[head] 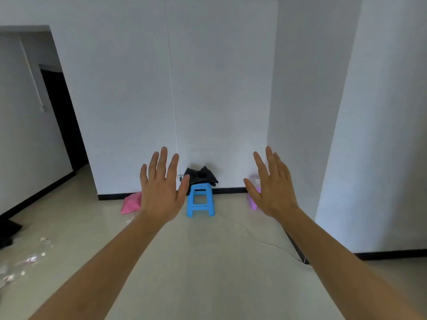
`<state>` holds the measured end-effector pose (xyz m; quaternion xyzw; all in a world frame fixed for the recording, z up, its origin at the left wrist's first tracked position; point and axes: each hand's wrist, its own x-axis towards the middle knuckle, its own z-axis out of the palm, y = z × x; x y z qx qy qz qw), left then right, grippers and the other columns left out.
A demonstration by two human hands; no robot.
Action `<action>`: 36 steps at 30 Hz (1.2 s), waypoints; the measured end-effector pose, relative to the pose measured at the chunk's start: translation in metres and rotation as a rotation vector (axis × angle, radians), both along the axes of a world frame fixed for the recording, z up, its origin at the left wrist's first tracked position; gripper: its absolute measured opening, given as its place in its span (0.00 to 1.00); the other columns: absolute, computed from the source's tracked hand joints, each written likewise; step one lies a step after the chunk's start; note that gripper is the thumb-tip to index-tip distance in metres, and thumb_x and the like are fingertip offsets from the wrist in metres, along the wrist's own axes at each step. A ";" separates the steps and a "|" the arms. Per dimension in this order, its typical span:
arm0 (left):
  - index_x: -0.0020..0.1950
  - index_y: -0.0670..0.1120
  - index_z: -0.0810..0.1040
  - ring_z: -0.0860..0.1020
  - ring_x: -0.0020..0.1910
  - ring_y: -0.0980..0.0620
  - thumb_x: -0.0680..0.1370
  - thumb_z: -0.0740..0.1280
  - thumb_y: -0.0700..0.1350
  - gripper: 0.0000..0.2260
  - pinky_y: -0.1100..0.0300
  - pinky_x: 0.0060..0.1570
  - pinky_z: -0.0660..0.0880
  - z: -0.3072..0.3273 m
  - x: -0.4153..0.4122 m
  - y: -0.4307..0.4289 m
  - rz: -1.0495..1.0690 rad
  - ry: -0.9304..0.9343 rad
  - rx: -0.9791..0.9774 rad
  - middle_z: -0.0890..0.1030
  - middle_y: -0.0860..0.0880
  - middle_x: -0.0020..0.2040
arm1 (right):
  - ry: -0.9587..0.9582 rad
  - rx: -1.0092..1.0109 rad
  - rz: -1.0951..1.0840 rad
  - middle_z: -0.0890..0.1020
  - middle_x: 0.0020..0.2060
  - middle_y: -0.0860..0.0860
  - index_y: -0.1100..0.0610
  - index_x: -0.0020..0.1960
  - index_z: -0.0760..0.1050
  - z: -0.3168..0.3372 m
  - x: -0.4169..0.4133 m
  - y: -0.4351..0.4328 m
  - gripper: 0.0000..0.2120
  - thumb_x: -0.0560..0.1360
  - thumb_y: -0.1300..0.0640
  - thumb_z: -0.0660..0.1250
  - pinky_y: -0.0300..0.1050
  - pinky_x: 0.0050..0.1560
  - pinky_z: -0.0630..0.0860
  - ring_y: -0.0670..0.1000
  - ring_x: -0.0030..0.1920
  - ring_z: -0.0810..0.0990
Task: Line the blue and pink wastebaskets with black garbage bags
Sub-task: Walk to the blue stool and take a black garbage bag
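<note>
Left hand [161, 192] spread, right hand [272, 190] spread, empty

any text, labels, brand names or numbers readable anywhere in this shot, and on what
None: no readable text anywhere in this view.
Black plastic bags piled on the blue plastic stool: no print visible.
Pink object on the floor by the white wall: plain, no label seen.
Pale purple object behind the open right hand: mostly hidden, blurred.
Small litter on the floor at left: too blurred to read.
</note>
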<state>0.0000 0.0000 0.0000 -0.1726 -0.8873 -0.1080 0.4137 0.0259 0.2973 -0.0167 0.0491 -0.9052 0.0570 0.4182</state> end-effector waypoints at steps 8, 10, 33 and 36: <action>0.76 0.45 0.63 0.56 0.77 0.40 0.80 0.50 0.59 0.28 0.38 0.72 0.56 -0.054 -0.136 -0.025 0.042 -0.083 -0.002 0.57 0.42 0.79 | -0.099 0.042 0.030 0.50 0.79 0.58 0.53 0.80 0.50 -0.044 -0.140 -0.025 0.35 0.79 0.40 0.58 0.60 0.75 0.57 0.62 0.78 0.53; 0.75 0.45 0.64 0.56 0.77 0.40 0.80 0.50 0.59 0.28 0.37 0.71 0.57 -0.061 -0.184 -0.033 0.039 -0.106 -0.008 0.58 0.42 0.78 | -0.131 0.024 0.025 0.50 0.79 0.59 0.53 0.80 0.51 -0.048 -0.190 -0.036 0.35 0.79 0.41 0.58 0.61 0.74 0.57 0.62 0.78 0.53; 0.77 0.44 0.61 0.57 0.76 0.38 0.80 0.47 0.58 0.29 0.35 0.70 0.58 -0.088 -0.791 0.059 0.058 -0.284 -0.140 0.57 0.40 0.78 | -0.279 -0.031 -0.046 0.54 0.78 0.62 0.56 0.79 0.54 -0.092 -0.774 0.060 0.35 0.78 0.45 0.63 0.63 0.71 0.63 0.67 0.74 0.60; 0.77 0.45 0.61 0.58 0.76 0.38 0.81 0.49 0.58 0.28 0.36 0.71 0.58 -0.082 -0.872 0.062 0.068 -0.268 -0.155 0.58 0.40 0.78 | -0.308 -0.037 -0.051 0.55 0.78 0.63 0.56 0.79 0.54 -0.085 -0.862 0.068 0.35 0.79 0.45 0.62 0.63 0.70 0.63 0.68 0.74 0.61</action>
